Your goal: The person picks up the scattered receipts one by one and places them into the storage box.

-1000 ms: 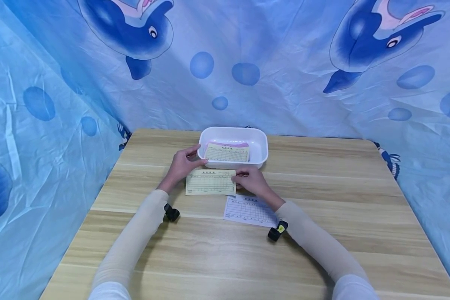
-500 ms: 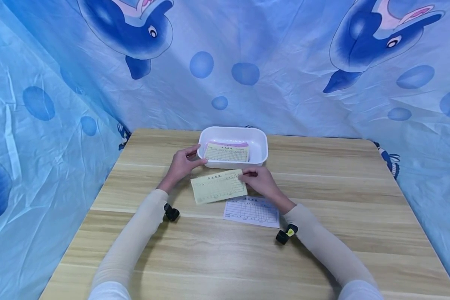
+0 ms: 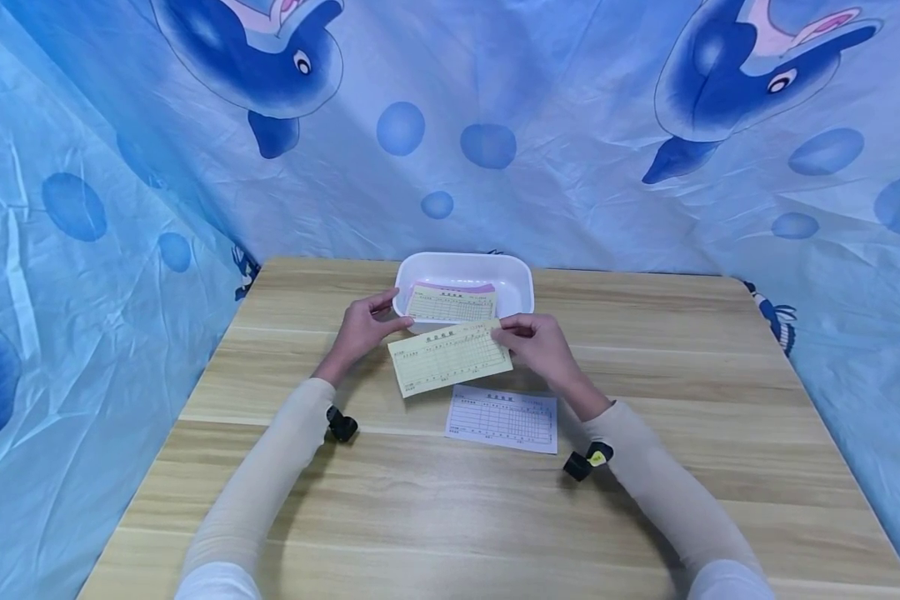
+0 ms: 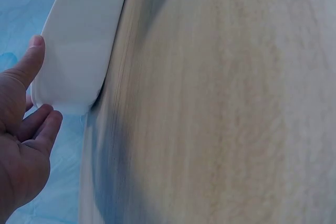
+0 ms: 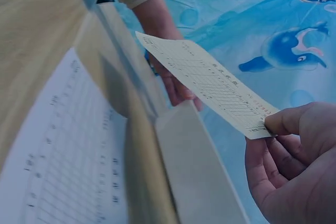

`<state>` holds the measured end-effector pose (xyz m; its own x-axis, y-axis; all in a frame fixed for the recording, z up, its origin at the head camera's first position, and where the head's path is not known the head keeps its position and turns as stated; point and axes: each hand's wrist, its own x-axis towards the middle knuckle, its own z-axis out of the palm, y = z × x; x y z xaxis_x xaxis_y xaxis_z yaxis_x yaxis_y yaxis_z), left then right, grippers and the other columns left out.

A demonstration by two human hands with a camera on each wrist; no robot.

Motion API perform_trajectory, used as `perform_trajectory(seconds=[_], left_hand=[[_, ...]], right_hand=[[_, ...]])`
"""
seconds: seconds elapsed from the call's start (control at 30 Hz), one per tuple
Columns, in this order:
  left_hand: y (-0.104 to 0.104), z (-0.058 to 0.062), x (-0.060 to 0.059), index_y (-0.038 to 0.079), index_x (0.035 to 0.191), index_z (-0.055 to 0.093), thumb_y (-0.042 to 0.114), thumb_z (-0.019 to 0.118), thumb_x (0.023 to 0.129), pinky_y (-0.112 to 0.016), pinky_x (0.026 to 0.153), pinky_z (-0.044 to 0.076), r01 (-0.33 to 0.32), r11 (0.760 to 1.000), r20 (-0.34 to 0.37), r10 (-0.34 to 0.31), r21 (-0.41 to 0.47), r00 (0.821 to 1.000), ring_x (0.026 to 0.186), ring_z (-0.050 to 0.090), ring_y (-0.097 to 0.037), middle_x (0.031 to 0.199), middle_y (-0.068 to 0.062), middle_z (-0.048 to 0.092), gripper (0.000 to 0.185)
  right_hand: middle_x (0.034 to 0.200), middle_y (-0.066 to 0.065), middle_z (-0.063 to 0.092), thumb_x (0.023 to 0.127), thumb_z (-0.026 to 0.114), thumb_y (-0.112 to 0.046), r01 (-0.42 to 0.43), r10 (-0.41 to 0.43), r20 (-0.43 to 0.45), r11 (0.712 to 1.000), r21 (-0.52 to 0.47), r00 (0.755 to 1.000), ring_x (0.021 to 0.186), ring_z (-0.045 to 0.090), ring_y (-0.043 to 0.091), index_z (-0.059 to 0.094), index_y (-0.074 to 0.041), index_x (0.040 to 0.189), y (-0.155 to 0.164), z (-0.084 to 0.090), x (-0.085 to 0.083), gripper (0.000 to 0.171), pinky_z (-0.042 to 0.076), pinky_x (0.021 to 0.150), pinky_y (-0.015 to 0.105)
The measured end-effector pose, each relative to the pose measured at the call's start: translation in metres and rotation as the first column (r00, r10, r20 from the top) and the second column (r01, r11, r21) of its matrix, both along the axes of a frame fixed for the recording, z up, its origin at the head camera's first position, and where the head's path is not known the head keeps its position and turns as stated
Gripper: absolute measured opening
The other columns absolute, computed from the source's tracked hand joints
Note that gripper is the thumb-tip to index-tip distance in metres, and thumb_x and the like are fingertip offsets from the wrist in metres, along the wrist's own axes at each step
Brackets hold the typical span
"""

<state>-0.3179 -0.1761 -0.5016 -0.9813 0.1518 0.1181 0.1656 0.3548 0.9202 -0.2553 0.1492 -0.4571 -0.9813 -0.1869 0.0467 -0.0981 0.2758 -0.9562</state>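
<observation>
Yellow slip (image 3: 450,357) is held above the table (image 3: 720,400), just before the white tray (image 3: 521,283), pinched at one corner by the right hand (image 3: 542,345). Left hand (image 3: 362,327) grips the tray rim. Recommend supporting the drooping free end and keeping the tray steadied.

Cream long sleeves (image 3: 270,475); small black wrist cameras (image 3: 342,426).
</observation>
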Motion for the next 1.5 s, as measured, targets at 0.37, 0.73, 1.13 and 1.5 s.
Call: perform_trajectory(seconds=[0.37, 0.73, 1.13, 1.5], left_hand=[[0.000, -0.001, -0.001, -0.002, 0.143, 0.055, 0.013, 0.082, 0.089, -0.038, 0.105, 0.054, -0.012, 1.000, -0.024, 0.011, -0.003, 1.000, 0.129, 0.060, -0.034, 0.145, -0.022, 0.057, 0.063], [0.000, 0.000, 0.000, 0.003, 0.145, 0.055, 0.020, 0.084, 0.088, -0.034, 0.105, 0.054, -0.011, 1.000, 0.014, 0.010, 0.006, 1.000, 0.131, 0.059, -0.031, 0.146, -0.019, 0.057, 0.066], [0.000, 0.000, 0.003, 0.009, 0.148, 0.054, 0.034, 0.086, 0.084, -0.039, 0.109, 0.051, -0.009, 1.000, 0.031, 0.009, -0.007, 0.999, 0.133, 0.057, -0.029, 0.146, -0.016, 0.058, 0.076], [0.000, 0.002, 0.000, 0.008, 0.147, 0.055, 0.027, 0.086, 0.085, -0.040, 0.109, 0.052, -0.017, 1.000, 0.034, 0.018, -0.013, 0.999, 0.133, 0.058, -0.030, 0.146, -0.017, 0.057, 0.071]], right_hand=[[0.105, 0.015, 0.075, 0.094, 0.076, -0.017, 0.048, -0.048, -0.015, 0.999, -0.014, 0.999, 0.090, 0.071, 0.016, 0.075, 0.000, 0.112, 0.006, 0.019, -0.012, 0.025, 0.064, 0.081, 0.035], [0.098, 0.006, 0.075, 0.094, 0.075, -0.014, 0.103, -0.105, -0.013, 0.988, -0.116, 0.994, 0.083, 0.071, 0.009, 0.070, 0.005, 0.119, 0.013, 0.034, -0.033, 0.032, 0.063, 0.075, 0.025], [0.087, -0.005, 0.074, 0.093, 0.076, -0.013, 0.184, -0.191, -0.025, 0.965, -0.185, 0.981, 0.081, 0.071, 0.008, 0.071, 0.007, 0.117, 0.012, 0.045, -0.062, 0.032, 0.063, 0.072, 0.022], [0.110, 0.017, 0.076, 0.092, 0.078, -0.016, 0.264, -0.264, 0.022, 0.948, -0.180, 0.964, 0.082, 0.074, 0.010, 0.073, 0.003, 0.119, 0.009, 0.047, -0.088, 0.033, 0.064, 0.075, 0.025]])
